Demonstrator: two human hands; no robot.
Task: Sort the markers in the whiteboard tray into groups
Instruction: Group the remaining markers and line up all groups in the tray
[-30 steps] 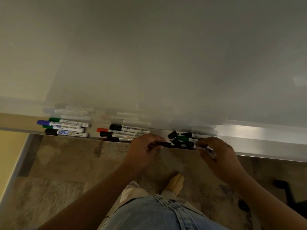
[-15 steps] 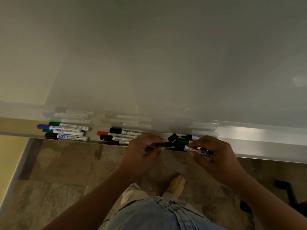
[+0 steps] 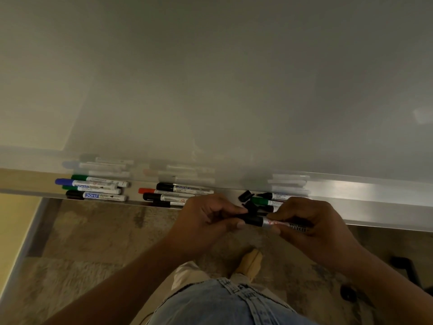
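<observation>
A pale whiteboard [image 3: 210, 78] filled most of my head view, with its metal tray [image 3: 375, 195] running along the bottom edge and mottled carpet [image 3: 93, 242] below.

Both hands were off the tray, just in front of its front lip near the middle. The left hand [image 3: 206, 219] had its grip pinched on a black cap [image 3: 251, 219]. The right hand [image 3: 311, 221] had its grip curled round the barrel of the black marker [image 3: 274, 223] that the cap met. I could not tell whether the cap was fully seated.

I judged this to be the capping step ahead of placing. The next move called for a straight push along the barrel, then laying the marker with the middle group [image 3: 178, 192], where black ones and a red one lay side by side.

The marker had a silvery barrel with red print and dark lettering, held level and parallel to the tray.

At the tray's left end, a four-marker group [image 3: 93, 186] of green, blue and black lay tidy. Behind the hands sat a loose cap [image 3: 244, 195], a green marker [image 3: 262, 201] and an uncapped marker [image 3: 278, 196], unsorted.
</observation>
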